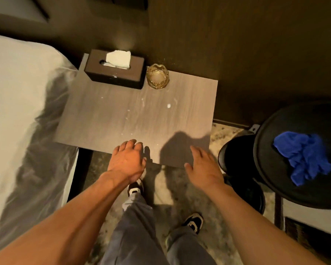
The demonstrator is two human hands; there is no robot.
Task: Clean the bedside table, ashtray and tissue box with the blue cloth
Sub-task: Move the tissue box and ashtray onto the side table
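A dim bedroom held a grey desk (pixel 113 119) flecked with white specks, beside the bed (pixel 17 92). The blue cloth (pixel 302 156) lay crumpled on a round black stool (pixel 275 188) to the right: soft, light, best pinched at a fold. Left hand (pixel 127 161) and right hand (pixel 203 167) hovered spread and empty; the glass ashtray (pixel 157 76) looked fragile beside the tissue box (pixel 115 68)

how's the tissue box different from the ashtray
The tissue box is rectangular, dark brown and opaque; the ashtray is round, amber and see-through glass. The tissue box is the bigger of the two and has a white tissue sticking out of its top slot, while the ashtray looks empty. Both stand upright at the back of the bedside table, side by side, the ashtray to the right, and neither hand is touching them.
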